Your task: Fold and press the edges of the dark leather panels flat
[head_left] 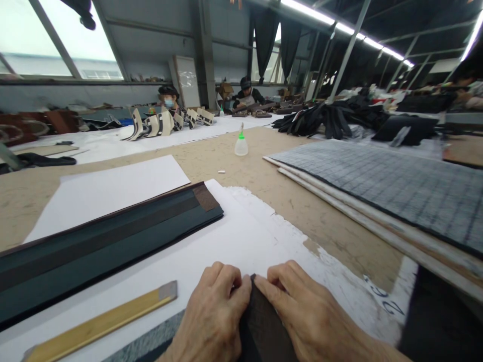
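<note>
Workshop hall, long tan surface (302, 211) under strip lights, covered in part by white paper sheets (113, 188).

Left to right on the near end:
- Yellow wooden ruler (101, 322) laid flat on the paper, metal-tipped end pointing right.
- Stack of long dark strips (105, 241) laid diagonally above the ruler, brown end patch at its right tip.
- Left hand (213, 319) curled, fingers bent down and pressed onto the top edge of a dark brown textured piece (264, 327); held narrow, pinching the piece at its tip.
- Dark brown textured piece located at bottom centre, between both hands, flat on the paper, its upper corner showing between the fingertips.
- Right hand (313, 314) mirrored on the other side, fingers bent, pressed on the same piece, touching the left hand's fingers at the tip.
- Small glue bottle (241, 143) with green cap, upright mid-surface, well apart from the hands.
- Grey grid-patterned sheets (396, 186) stacked at right.
- Pile of black material (332, 118) farther back right.

Two other people seated at the far end.
</note>
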Demonstrator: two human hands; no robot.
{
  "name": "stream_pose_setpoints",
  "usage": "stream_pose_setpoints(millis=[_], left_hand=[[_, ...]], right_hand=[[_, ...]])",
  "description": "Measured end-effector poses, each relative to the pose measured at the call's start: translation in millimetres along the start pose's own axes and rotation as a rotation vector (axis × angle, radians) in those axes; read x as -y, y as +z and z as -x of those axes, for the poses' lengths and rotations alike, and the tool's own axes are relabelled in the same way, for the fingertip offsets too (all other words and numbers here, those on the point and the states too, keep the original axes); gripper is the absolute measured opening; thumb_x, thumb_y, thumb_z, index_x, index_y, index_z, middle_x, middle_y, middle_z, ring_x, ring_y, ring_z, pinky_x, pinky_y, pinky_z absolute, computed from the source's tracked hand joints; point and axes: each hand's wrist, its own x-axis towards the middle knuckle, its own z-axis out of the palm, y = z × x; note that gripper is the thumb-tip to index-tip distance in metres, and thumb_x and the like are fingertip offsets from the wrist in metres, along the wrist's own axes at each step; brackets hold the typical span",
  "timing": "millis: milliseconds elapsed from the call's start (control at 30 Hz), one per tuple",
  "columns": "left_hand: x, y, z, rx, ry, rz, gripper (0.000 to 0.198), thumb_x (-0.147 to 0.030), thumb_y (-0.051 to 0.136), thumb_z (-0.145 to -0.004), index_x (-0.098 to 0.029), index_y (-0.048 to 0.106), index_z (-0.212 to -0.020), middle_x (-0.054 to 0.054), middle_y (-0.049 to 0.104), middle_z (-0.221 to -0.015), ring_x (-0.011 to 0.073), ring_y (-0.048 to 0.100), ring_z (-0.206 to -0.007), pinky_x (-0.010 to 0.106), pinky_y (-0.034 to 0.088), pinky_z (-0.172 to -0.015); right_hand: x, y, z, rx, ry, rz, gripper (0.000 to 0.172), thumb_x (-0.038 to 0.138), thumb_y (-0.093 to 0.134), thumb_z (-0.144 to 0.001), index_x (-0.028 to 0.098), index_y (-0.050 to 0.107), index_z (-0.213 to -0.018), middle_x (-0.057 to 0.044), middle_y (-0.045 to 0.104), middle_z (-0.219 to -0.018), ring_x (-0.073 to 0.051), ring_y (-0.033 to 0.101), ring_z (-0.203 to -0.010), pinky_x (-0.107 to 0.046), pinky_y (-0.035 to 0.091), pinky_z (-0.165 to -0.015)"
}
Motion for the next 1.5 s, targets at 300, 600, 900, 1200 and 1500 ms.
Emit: stream_pose_setpoints(millis=[300, 600, 900, 1200, 1500], left_hand=[[2, 1.8, 5, 0.133, -0.001, 0.026, 0.035, -0.006, 0.033, -0.085, -0.01, 0.048, -0.116, 0.011, 0.05, -0.089, 0.0221, 0.046, -0.075, 0.035, 0.044, -0.062], [0, 3.6, 1, 0.118, 0.014, 0.019, 0.034, -0.006, 0.031, -0.083, -0.01, 0.05, -0.111, 0.01, 0.051, -0.085, 0.0217, 0.045, -0.072, 0.034, 0.042, -0.059], [1, -7.6, 4, 0.188, -0.006, 0.059, 0.033, -0.004, 0.029, -0.084, -0.009, 0.052, -0.107, 0.011, 0.051, -0.088, 0.0217, 0.045, -0.075, 0.034, 0.045, -0.062], [16, -22.2, 27, 0.174, 0.099, -0.058, 0.036, -0.003, 0.025, -0.088, -0.006, 0.049, -0.115, 0.01, 0.052, -0.088, 0.0196, 0.043, -0.072, 0.03, 0.044, -0.062], [11, -18.3, 23, 0.263, 0.081, -0.056, 0.037, -0.003, 0.033, -0.08, -0.006, 0.047, -0.113, 0.01, 0.052, -0.087, 0.0227, 0.042, -0.073, 0.033, 0.042, -0.061]], right_hand=[[-7, -5, -1, -0.119, 0.118, -0.161, 0.029, 0.003, 0.043, -0.086, 0.019, 0.057, -0.106, -0.005, 0.057, -0.088, -0.015, 0.055, -0.082, -0.026, 0.049, -0.07], [-3, -4, -1, -0.067, 0.071, -0.096, 0.03, 0.001, 0.035, -0.086, 0.014, 0.055, -0.105, -0.008, 0.053, -0.085, -0.017, 0.05, -0.079, -0.03, 0.047, -0.066], [1, -6, 0, 0.07, -0.092, 0.276, 0.05, -0.001, 0.033, -0.072, 0.004, 0.054, -0.117, -0.013, 0.056, -0.094, -0.025, 0.049, -0.081, -0.038, 0.049, -0.065], [4, -4, 0, 0.042, -0.116, 0.311, 0.04, 0.004, 0.029, -0.084, 0.006, 0.059, -0.111, -0.012, 0.059, -0.102, -0.024, 0.05, -0.087, -0.038, 0.045, -0.07], [5, -9, -16, 0.052, -0.332, 0.33, 0.039, 0.005, 0.026, -0.091, 0.007, 0.061, -0.11, -0.006, 0.062, -0.109, -0.021, 0.048, -0.105, -0.038, 0.032, -0.097]])
